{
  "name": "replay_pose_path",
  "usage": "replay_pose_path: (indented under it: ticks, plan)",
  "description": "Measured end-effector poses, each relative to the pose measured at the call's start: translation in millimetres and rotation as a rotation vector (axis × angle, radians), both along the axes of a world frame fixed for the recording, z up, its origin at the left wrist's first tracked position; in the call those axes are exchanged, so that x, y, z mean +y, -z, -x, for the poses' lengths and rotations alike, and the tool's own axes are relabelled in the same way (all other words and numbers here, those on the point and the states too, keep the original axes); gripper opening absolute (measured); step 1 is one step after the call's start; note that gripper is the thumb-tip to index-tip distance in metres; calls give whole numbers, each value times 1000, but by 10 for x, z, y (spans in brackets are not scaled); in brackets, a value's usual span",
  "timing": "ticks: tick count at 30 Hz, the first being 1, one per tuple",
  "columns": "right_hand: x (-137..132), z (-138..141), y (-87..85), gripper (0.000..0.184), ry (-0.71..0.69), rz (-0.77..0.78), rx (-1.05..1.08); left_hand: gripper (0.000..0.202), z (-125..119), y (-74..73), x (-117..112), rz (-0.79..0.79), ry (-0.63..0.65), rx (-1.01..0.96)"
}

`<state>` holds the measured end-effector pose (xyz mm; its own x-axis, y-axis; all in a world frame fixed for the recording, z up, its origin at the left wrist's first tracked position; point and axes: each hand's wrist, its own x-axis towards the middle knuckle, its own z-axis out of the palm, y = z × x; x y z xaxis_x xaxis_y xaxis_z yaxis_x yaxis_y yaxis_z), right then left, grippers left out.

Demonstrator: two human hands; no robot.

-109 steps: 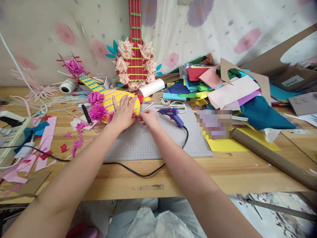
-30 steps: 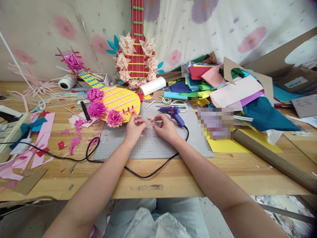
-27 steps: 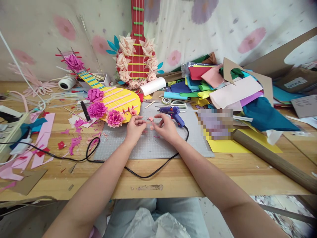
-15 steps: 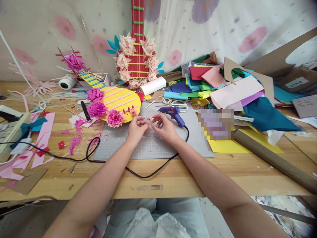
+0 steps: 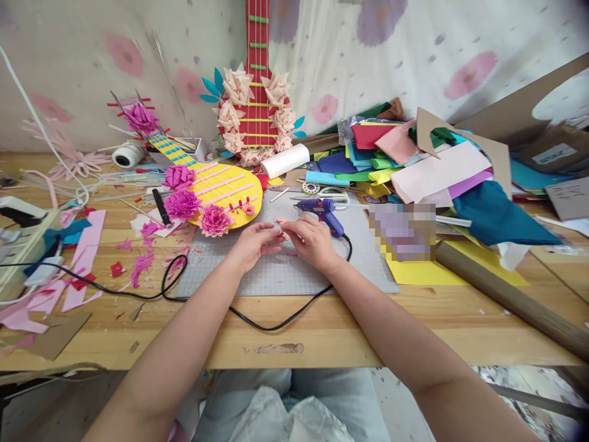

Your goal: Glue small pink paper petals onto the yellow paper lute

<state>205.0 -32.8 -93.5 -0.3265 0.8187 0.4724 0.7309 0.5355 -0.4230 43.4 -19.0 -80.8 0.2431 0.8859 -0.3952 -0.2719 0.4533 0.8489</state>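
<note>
My left hand [image 5: 252, 245] and my right hand [image 5: 315, 242] meet over a grey cutting mat [image 5: 363, 264]. Between their fingertips is a small pink paper piece [image 5: 281, 220], mostly covered by the fingers; both hands pinch it. Just beyond my right hand lies a blue hot glue gun [image 5: 323, 212], its tip pointing left. A yellow paper guitar [image 5: 227, 190] with magenta and pink paper flowers lies to the upper left of my left hand, partly over the mat.
A red guitar [image 5: 257, 116] with pale paper flowers stands against the curtain. Stacked coloured paper [image 5: 368, 144] fills the back right. A black cord [image 5: 271, 328] loops along the front. Pink scraps [image 5: 142, 268] and a power strip [image 5: 27, 236] are at left; a brown tube [image 5: 501, 291] lies right.
My right hand has turned over the small pink paper piece, with its back now facing up more. My left hand has shifted slightly, its fingers stretching further right.
</note>
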Motion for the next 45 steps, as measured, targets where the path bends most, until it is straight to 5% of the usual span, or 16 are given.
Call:
replay_pose_path:
  ticks: [6, 10, 12, 16, 20, 28, 34, 37, 45]
  plan:
    - [-10, -81, -48, 23, -4, 4, 69, 35, -43, 1, -39, -102, -106, 82]
    - [-4, -407, -178, 14, 19, 239, 91, 42, -79, 14, -52, -194, -177, 153]
    - [12, -612, -235, 26, 89, 354, 63, 44, -86, 27, -49, -212, -188, 167]
    - [93, -875, -213, 40, 341, 301, 80, 42, -88, 58, -36, -227, -200, 179]
    - [238, -836, -17, 47, 392, 175, 130, 44, -89, 114, -20, -257, -203, 203]
    - [339, -636, 121, 34, 483, 362, 238, 41, -61, 237, 17, -562, -225, 396]
    - [185, -640, 14, 42, 297, 534, 582, 39, -58, 235, 40, -488, -237, 311]
    - [96, -595, -61, 43, 188, 614, 563, 32, -44, 232, 67, -403, -261, 248]
    - [29, -465, -114, 42, 76, 511, 450, 20, -29, 222, 86, -272, -293, 236]
